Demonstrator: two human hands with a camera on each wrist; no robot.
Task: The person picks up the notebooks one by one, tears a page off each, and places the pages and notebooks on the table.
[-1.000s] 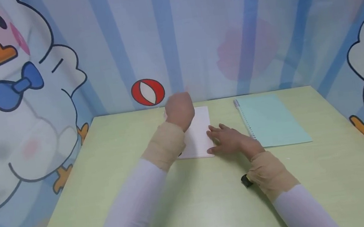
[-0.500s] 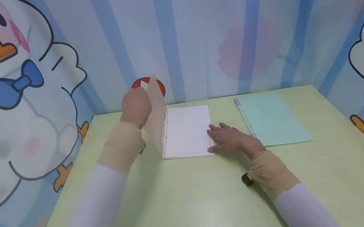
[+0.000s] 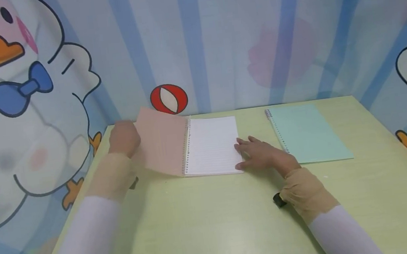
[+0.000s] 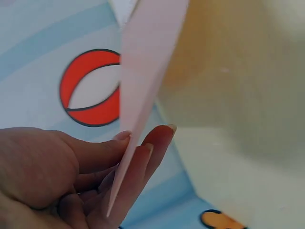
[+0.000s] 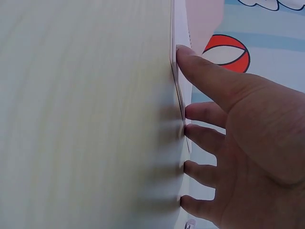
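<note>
- While the left hand (image 3: 124, 137) pinches the outer edge of the pink cover (image 3: 163, 144), the spiral-bound notebook (image 3: 214, 168) lies on the pale yellow table (image 3: 215, 223), near its far edge
- With the white ruled page (image 3: 211, 143) as the centre of the dial in the head view and twelve toward the back, the left hand is between nine and ten o'clock, the right hand (image 3: 258, 154) between three and four
- The cover extends toward nine o'clock from the binding (image 3: 186, 148), tilted up off the table; the left wrist view shows the thumb on one face and fingers on the other
- The right hand grasps nothing: its fingers are spread, and its thumb tip touches the notebook's right edge; how many other fingertips touch it I cannot tell
- At three o'clock, just past the right hand, lies a closed mint-green notebook (image 3: 309, 133), bound edge facing nine
- On the blue-striped backdrop (image 3: 211, 37), a printed red-and-white ball (image 3: 168, 99) is at eleven and a cartoon bird (image 3: 48, 137) between nine and ten
- Beige wraps (image 3: 309, 194) cover both wrists above white sleeves (image 3: 346, 232), and a small black device (image 3: 279, 200) sits beside the right one, between four and five
</note>
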